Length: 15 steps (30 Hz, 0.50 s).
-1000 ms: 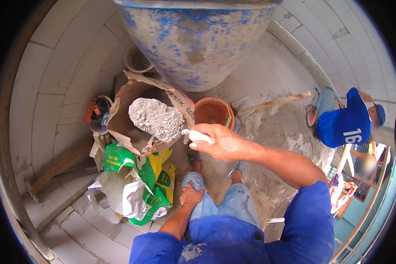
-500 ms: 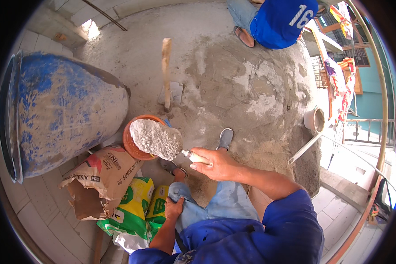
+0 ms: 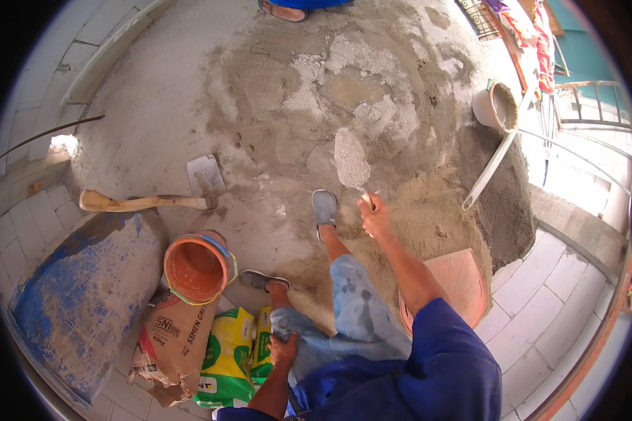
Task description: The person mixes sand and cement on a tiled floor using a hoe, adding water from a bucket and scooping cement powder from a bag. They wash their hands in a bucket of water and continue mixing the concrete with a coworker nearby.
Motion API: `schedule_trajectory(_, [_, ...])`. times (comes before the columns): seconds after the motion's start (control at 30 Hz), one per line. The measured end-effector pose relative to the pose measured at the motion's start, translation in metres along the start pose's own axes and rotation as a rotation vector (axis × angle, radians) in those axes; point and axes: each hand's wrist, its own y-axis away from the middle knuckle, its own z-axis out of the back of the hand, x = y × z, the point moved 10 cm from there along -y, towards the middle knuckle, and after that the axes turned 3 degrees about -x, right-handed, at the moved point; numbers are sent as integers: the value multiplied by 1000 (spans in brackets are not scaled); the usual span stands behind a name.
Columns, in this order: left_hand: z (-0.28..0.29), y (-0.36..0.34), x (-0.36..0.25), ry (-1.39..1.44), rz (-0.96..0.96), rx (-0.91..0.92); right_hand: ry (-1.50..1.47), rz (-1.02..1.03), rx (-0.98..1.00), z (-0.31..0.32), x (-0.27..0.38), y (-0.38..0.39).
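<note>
My right hand [image 3: 377, 216] is closed round the handle of a trowel. Pale grey cement powder [image 3: 352, 158] is heaped on its blade and hides most of the metal. The loaded blade is held out over a floor patch of wet grey mortar [image 3: 354, 88] with whitish powder around a damp middle. My left hand [image 3: 283, 351] holds nothing and lies on my left knee, its fingers apart. An orange bucket [image 3: 195, 268] with a blue rim piece and a yellowish handle stands left of my feet, with its inside showing.
A hoe [image 3: 140, 203] lies beyond the bucket. At left are a blue drum [image 3: 84, 295], a brown paper cement sack [image 3: 178, 337] and yellow-green bags [image 3: 226, 351]. A pale bucket [image 3: 496, 107] sits by dark sand [image 3: 502, 210] on the right. A co-worker's foot [image 3: 284, 11] shows at the top.
My right hand has carried the loaded trowel away from the orange bucket, forward and right over the floor. The view has turned right. My left hand stays on my knee.
</note>
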Motion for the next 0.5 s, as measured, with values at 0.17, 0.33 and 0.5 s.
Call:
schedule_trajectory(0.17, [2,9,-28,-83,33,39,-226,-272,-170,38,-33,-40])
schedule_trajectory(0.33, [14,17,-49,-147,73,83,-276,-364,-250,75,-43,-82])
schedule_trajectory(0.5, [23,18,-57,-182,116,57,-239,-316,-339,108,-35,-132])
